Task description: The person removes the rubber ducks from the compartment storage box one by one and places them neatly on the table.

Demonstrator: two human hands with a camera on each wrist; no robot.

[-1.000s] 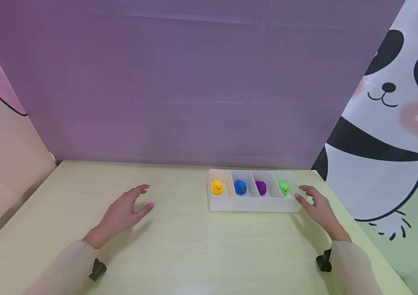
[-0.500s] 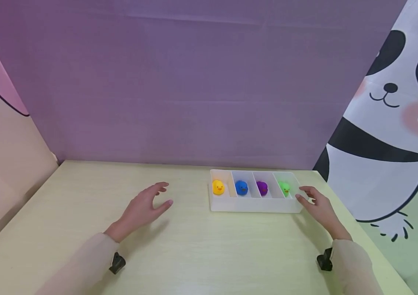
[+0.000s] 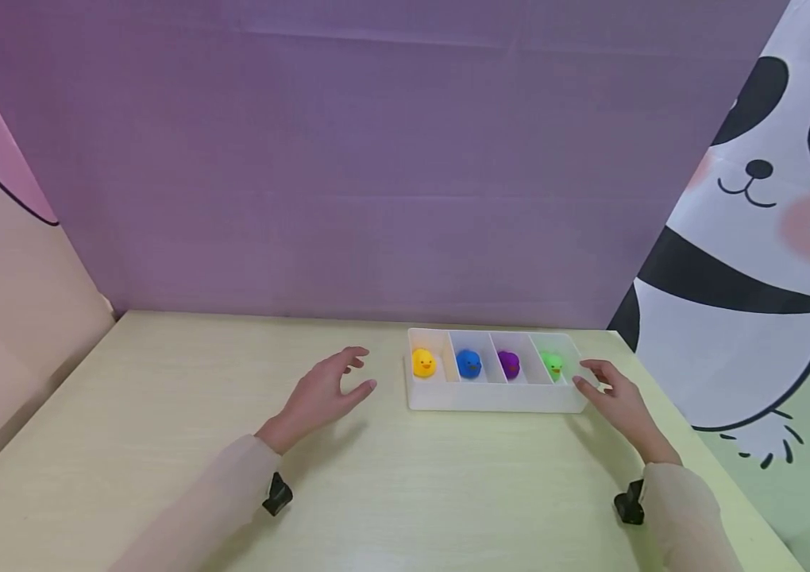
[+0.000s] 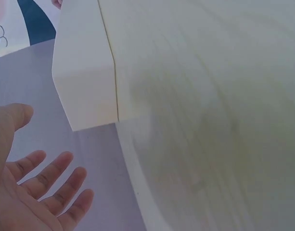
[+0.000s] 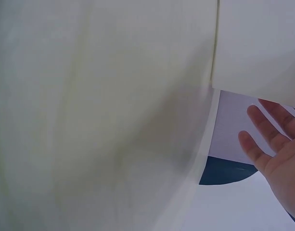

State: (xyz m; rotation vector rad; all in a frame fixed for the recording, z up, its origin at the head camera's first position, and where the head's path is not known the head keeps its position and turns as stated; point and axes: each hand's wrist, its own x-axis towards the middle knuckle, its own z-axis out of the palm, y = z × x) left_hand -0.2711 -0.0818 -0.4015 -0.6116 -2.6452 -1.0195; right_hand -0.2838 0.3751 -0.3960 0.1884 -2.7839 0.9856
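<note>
A white divided box (image 3: 491, 399) stands near the back of the table, with one small toy in each compartment. From left to right these are a yellow duck (image 3: 423, 363), a blue duck (image 3: 468, 365), a purple duck (image 3: 508, 365) and a green duck (image 3: 552, 365). Over the table left of the box, my left hand (image 3: 315, 400) is apart from it, holding nothing, thumb and fingers spread. My right hand (image 3: 615, 405) is at the box's right end, thumb and fingertips at its wall; in the right wrist view loose fingers (image 5: 265, 127) show beside the box wall (image 5: 260, 45).
The pale wooden table (image 3: 433, 492) ends at a purple backdrop (image 3: 376, 183) just behind the box. A panda-printed wall (image 3: 741, 342) borders the right side, close to my right arm. Another printed wall (image 3: 12, 318) stands on the left.
My left hand has moved right across the table toward the box's left end, staying spread. My right hand keeps its place at the right end; box and ducks have not moved on the table.
</note>
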